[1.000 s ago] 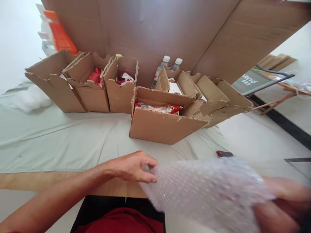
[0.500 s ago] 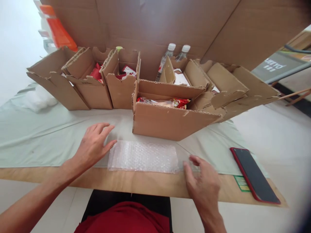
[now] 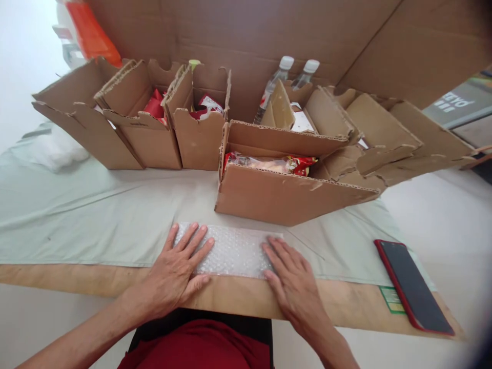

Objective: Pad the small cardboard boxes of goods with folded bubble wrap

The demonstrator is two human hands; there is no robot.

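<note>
A clear bubble wrap sheet (image 3: 234, 251) lies flat near the front edge of the table, partly over the green cloth. My left hand (image 3: 182, 266) rests on its left end with the fingers spread. On the right end lie the fingers of my right hand (image 3: 290, 271), stretched out flat, palm down. Neither hand grips anything. Just behind the wrap stands a cardboard box (image 3: 284, 195) holding red-and-clear packets (image 3: 269, 164).
More cardboard boxes (image 3: 154, 138) line the back, some with red items inside. Two capped bottles (image 3: 284, 64) stand behind them. A red-cased phone (image 3: 415, 284) lies at the right over a green card (image 3: 392, 299). White fluffy material (image 3: 57, 148) sits at the left.
Both hands have come down onto the bubble wrap, the left moving right and the right moving left. The view has shifted slightly.
</note>
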